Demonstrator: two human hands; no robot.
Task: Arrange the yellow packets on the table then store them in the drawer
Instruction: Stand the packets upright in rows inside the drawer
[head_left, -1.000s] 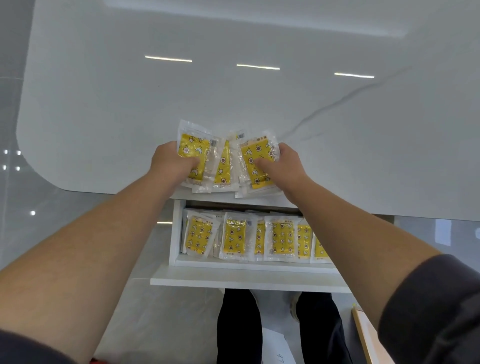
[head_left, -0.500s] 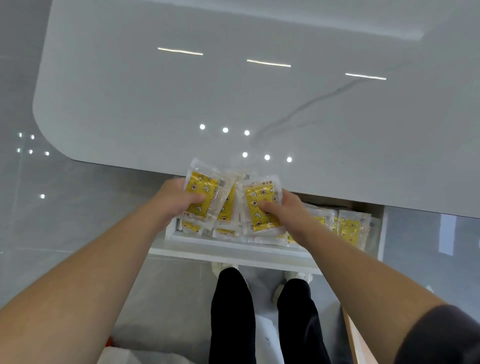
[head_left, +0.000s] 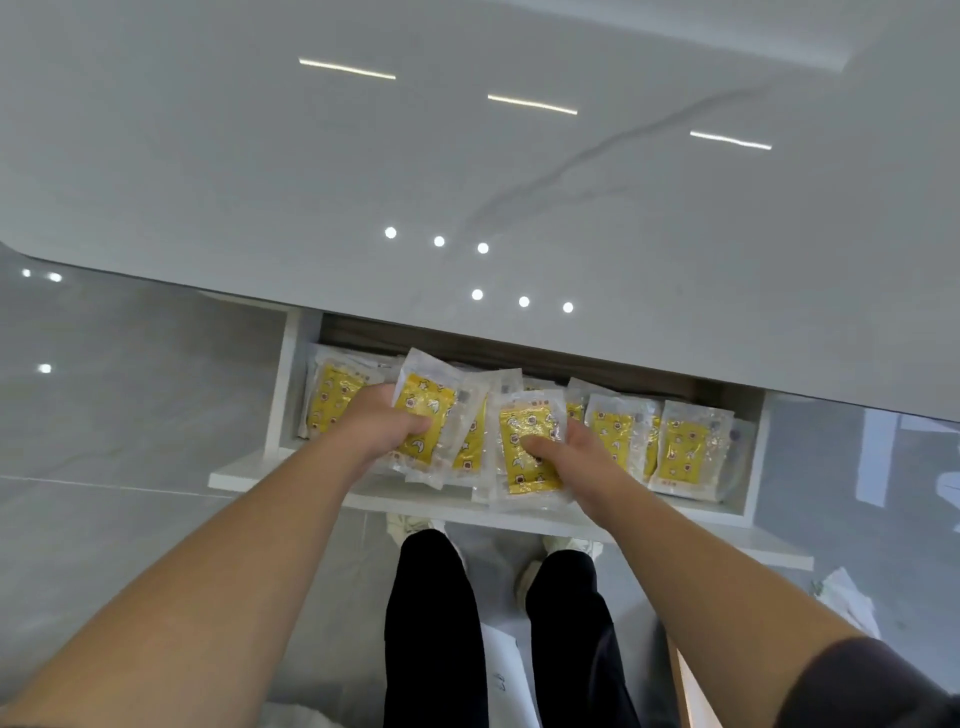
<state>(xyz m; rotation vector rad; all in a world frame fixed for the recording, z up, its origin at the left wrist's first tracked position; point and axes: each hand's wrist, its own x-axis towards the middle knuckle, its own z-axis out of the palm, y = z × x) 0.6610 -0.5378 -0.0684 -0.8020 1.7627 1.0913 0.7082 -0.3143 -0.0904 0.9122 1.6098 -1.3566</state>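
A fanned bunch of yellow packets in clear wrap is held between both hands over the open white drawer under the table. My left hand grips the bunch's left side, thumb on a packet. My right hand grips the right side, fingers pressed on the front packet. Several more yellow packets stand in a row inside the drawer, on the right and at the far left.
The glossy white table top fills the upper view and overhangs the drawer's back. The drawer's front panel juts toward my legs. Grey tiled floor lies on both sides. White paper or plastic lies on the floor at right.
Both hands have carried the bunch of packets off the table edge and down into the open drawer. More of the drawer shows now.
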